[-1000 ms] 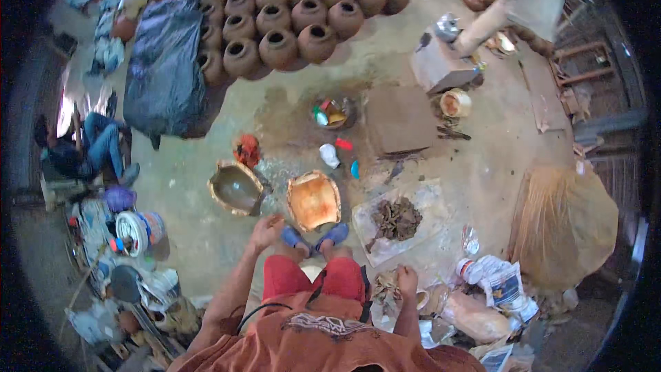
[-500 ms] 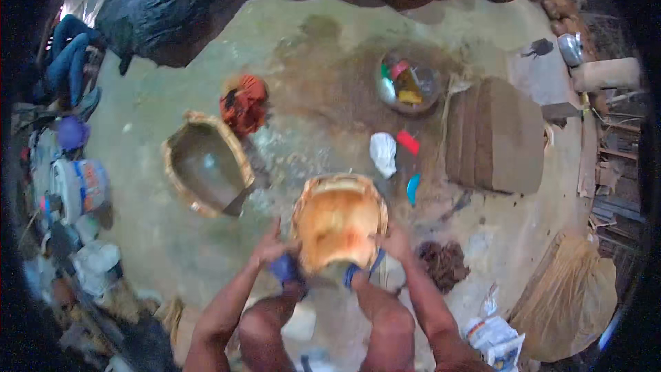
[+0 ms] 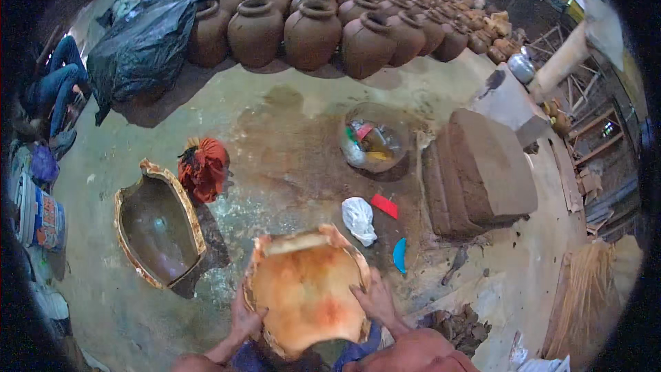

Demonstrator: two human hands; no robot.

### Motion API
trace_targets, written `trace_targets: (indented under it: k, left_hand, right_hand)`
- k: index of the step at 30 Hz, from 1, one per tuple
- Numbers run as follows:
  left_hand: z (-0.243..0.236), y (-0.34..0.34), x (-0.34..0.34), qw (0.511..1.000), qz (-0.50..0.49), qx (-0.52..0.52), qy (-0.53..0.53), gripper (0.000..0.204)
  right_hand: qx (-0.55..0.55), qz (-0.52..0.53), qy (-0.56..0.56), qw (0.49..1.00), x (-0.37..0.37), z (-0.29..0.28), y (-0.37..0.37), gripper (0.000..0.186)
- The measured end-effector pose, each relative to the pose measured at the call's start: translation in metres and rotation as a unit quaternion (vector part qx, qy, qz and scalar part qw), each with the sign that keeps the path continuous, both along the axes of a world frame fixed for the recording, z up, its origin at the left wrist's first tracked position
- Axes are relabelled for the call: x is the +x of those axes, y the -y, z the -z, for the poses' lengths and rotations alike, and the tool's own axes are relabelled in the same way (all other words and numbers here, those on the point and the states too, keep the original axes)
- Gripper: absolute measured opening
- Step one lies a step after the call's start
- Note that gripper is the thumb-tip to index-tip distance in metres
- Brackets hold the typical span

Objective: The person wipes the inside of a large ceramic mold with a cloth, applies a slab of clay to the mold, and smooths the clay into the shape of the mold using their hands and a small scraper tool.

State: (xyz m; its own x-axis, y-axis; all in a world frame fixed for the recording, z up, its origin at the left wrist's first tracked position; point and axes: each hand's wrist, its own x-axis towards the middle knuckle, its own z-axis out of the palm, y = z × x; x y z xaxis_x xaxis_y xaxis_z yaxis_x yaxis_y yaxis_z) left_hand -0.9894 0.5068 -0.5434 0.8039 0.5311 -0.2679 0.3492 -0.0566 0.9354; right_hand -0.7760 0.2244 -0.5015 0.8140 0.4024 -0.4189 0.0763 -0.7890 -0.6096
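Between my hands is a mould half (image 3: 310,289), a hollow shell with an orange-stained inside and a rough pale rim. My left hand (image 3: 246,313) grips its left edge, the thumb lying over the rim. At the right edge my right hand (image 3: 375,300) is wrapped round the rim in the same way. A matching mould half (image 3: 157,224), dark and wet inside, lies open side up on the floor to the left. Beside it sits a bundled red cloth (image 3: 204,169).
Right of centre lie a white cloth bag (image 3: 359,220), a red scraper (image 3: 385,206) and a blue curved scraper (image 3: 399,255). Behind them is a basin (image 3: 403,141) with tools. A large clay block (image 3: 478,172) stands right. Rows of clay pots (image 3: 312,34) fill the back.
My view has tilted up, bringing the rows of pots into sight. The mould half looks larger and nearer, and both my hands now grip its sides.
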Motion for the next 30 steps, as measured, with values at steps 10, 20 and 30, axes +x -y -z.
trace_targets:
  k: [10,20,30]
  left_hand:
    - [-0.013,-0.049,0.049,0.99,-0.042,0.111,-0.076,0.084]
    - [-0.027,-0.036,0.06,0.987,-0.123,0.108,-0.006,0.075]
    - [-0.028,-0.034,0.06,0.997,-0.064,0.017,-0.031,0.075]
  right_hand:
    - [-0.12,-0.138,0.108,0.977,0.09,-0.063,-0.081,0.061]
    - [0.114,-0.334,0.219,0.91,0.107,-0.089,-0.417,0.052]
    - [0.031,-0.224,0.277,0.934,0.078,0.056,-0.567,0.039]
